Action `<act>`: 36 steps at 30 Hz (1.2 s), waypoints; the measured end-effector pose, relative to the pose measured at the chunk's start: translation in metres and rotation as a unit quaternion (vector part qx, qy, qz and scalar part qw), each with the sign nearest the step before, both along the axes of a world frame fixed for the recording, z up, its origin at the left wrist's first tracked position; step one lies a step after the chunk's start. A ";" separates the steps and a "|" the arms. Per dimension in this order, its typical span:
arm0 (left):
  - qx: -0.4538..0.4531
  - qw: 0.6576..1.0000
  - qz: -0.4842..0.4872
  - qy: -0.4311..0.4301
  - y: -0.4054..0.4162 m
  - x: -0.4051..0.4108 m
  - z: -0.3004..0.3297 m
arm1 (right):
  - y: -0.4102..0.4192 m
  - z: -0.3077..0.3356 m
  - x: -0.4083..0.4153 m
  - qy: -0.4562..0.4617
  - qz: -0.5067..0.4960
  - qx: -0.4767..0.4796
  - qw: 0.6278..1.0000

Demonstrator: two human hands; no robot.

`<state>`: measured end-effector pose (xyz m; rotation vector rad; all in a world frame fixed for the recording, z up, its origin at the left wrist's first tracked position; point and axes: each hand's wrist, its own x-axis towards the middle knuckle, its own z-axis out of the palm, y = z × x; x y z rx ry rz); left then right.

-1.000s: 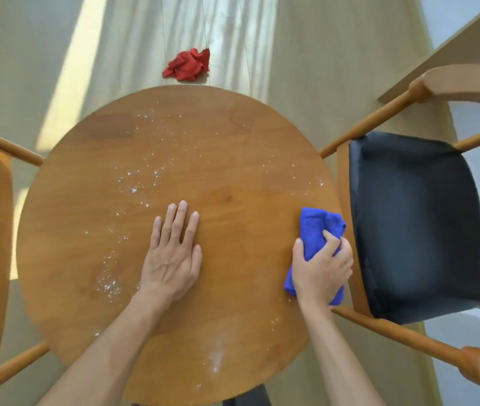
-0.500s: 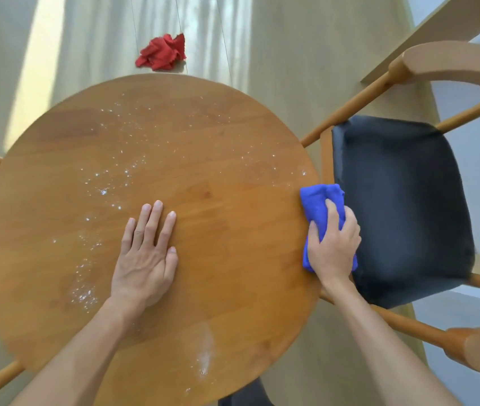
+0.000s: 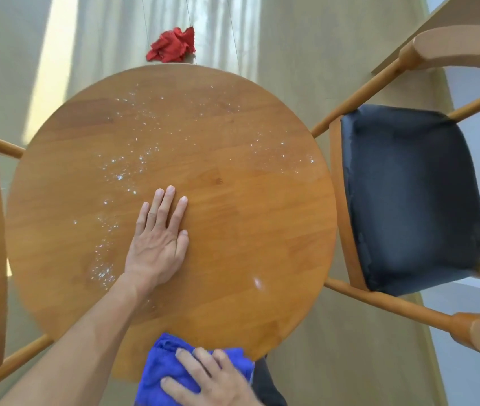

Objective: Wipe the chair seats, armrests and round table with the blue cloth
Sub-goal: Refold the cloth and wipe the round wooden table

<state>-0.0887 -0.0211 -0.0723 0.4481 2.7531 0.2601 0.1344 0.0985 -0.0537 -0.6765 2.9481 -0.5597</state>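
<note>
While the left hand (image 3: 156, 244) lies flat and relaxed on the round worktop (image 3: 262, 230), the right hand (image 3: 212, 382) presses spread fingers onto the blue cloth (image 3: 159, 367) at its near edge.

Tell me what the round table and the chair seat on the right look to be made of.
Round table: looks like wood, with jointed planks and visible grain, under a smooth, slightly glossy finish that catches glare. Chair seat: dark padded upholstery, matte; whether fabric or leather-like is unclear.
</note>
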 end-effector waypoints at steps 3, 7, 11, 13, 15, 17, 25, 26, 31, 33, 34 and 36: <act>0.004 1.000 -0.002 0.000 0.002 -0.001 0.000 | 0.079 0.005 -0.056 0.042 0.015 -0.037 0.998; -0.003 1.000 0.000 0.002 0.002 0.002 -0.001 | 0.158 0.000 -0.169 0.028 -0.386 0.043 0.921; 0.013 0.999 0.032 0.025 0.010 0.005 0.004 | 0.089 -0.004 -0.142 0.015 -0.437 0.042 0.898; 0.033 0.997 0.044 0.047 0.018 0.008 0.008 | 0.048 -0.002 -0.070 0.013 -0.265 0.020 0.964; 0.051 0.997 0.026 0.057 0.024 0.008 0.007 | 0.053 0.001 -0.023 -0.003 -0.120 0.005 0.993; 0.060 0.996 0.009 0.058 0.027 0.006 0.005 | 0.093 0.004 -0.027 -0.006 -0.061 -0.007 0.998; 0.025 0.994 -0.020 0.103 0.027 0.007 -0.015 | 0.230 -0.009 -0.224 0.018 -0.458 0.010 0.889; 0.024 0.993 -0.021 0.111 0.026 0.007 -0.018 | 0.226 -0.012 -0.257 0.007 -0.518 -0.003 0.855; 0.024 0.992 -0.019 0.122 0.024 0.004 -0.024 | 0.112 -0.016 -0.319 0.066 -0.449 0.037 0.890; 0.024 0.992 -0.018 0.126 0.023 0.006 -0.023 | 0.067 -0.013 -0.298 0.070 -0.311 0.028 0.948; 0.028 0.991 -0.018 0.128 0.022 0.007 -0.023 | 0.064 -0.012 -0.287 0.060 -0.245 0.022 0.967; 0.037 0.991 -0.018 0.128 0.022 0.008 -0.023 | 0.097 -0.016 -0.269 0.058 -0.141 0.025 0.988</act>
